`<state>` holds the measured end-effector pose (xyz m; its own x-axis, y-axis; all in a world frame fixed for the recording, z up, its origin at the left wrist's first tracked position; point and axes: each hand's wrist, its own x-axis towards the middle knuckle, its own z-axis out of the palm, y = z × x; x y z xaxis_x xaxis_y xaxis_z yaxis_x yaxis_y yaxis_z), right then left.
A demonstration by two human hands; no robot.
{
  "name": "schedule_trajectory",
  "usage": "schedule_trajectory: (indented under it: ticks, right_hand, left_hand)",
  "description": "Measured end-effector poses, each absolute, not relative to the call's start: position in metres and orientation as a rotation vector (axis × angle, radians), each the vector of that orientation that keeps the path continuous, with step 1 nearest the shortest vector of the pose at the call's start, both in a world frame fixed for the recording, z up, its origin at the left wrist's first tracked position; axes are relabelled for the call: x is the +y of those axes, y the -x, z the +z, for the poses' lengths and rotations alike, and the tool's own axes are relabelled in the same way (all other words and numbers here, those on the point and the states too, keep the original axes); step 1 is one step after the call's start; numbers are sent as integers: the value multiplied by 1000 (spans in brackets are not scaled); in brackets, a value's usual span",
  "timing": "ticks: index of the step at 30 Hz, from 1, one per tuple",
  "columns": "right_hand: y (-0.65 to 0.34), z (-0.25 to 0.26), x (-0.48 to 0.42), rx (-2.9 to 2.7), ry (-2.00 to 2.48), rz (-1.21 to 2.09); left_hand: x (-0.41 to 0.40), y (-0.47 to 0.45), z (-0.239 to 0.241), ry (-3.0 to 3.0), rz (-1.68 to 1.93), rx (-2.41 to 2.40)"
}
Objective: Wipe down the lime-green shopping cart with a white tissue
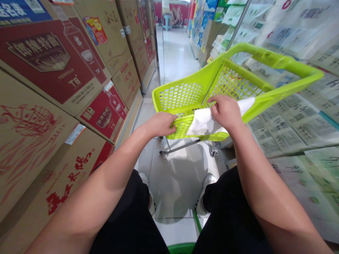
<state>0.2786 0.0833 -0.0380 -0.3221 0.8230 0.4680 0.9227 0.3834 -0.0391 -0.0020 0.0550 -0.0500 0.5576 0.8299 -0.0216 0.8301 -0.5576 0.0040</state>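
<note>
A lime-green shopping cart (182, 83) stands crosswise in front of me, its handle up at the right. My left hand (164, 125) is closed round the near rim of its basket, thumb on the outer side. Over the same rim, farther right, my right hand (227, 111) presses a white cloth (202, 121) with bent fingers. The cloth hangs down the outer side of the basket, and part of it shows right of the hand. Inside, the visible basket floor and mesh divider (233, 81) carry no goods.
Stacked cardboard cartons (106, 116) line the left side. Wrapped packs with handwritten prices (286, 123) are piled on the right. The cart's wheels (164, 153) rest on the tiled floor (177, 173). A blue stool (167, 22) stands far back; something green (182, 248) lies below me.
</note>
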Motion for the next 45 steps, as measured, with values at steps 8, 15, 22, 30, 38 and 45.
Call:
schedule_trajectory:
  ticks: [8, 15, 22, 30, 38, 45]
  right_hand:
    - [-224, -50, 64, -2264, 1659, -415]
    - [-264, -42, 79, -2159, 1825, -422]
    - [-253, -52, 70, -2150, 1635, -499]
    - [-231, -48, 58, -2314, 1553, -380]
    - [-273, -47, 80, -2084, 1747, -445]
    - [-235, -53, 50, -2262, 1549, -325]
  left_hand:
    - [54, 1, -49, -2759, 55, 1424]
    - [53, 4, -51, -2787, 44, 1406]
    - [55, 1, -57, -2819, 43, 1407]
    - [54, 1, -50, -2787, -42, 1433]
    - [54, 1, -46, -2749, -109, 1419]
    - [55, -2, -50, -2728, -110, 1518]
